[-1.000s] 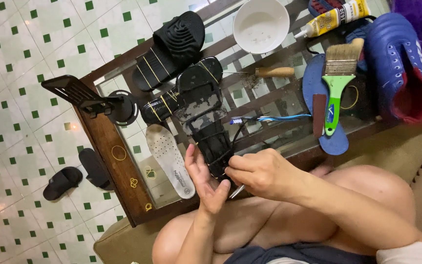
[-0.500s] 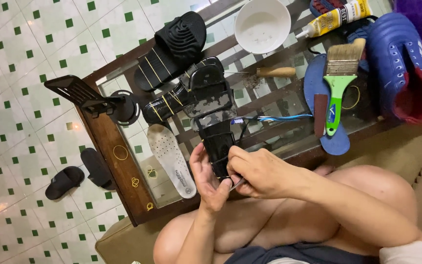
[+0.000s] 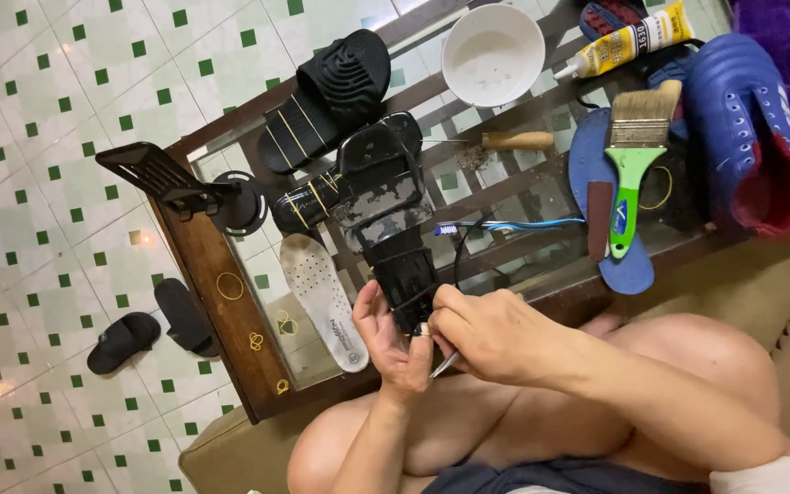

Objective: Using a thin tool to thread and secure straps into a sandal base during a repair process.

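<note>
My left hand [image 3: 386, 343] cups the near end of a black sandal [image 3: 386, 206] that stretches away over the glass table [image 3: 230, 311]. My right hand [image 3: 482, 334] presses against the same end from the right and pinches a thin metal tool [image 3: 443, 365] whose tip pokes out below the fingers. A thin black cord [image 3: 462, 252] loops up from the sandal toward the table. Both hands hover over my bare knees at the table's near edge.
On the table lie a white insole [image 3: 326, 302], another black sandal bound with rubber bands [image 3: 326, 96], a white bowl [image 3: 493, 53], a glue tube [image 3: 628, 38], a green-handled brush [image 3: 635, 155], a blue toothbrush [image 3: 509, 226], a blue insole [image 3: 628, 274] and blue shoe [image 3: 747, 128]. Black slippers [image 3: 153, 325] sit on the tiled floor.
The black sandal has slid slightly nearer to me, and my hands have closed in tighter around its near end. The rest of the table is unchanged.
</note>
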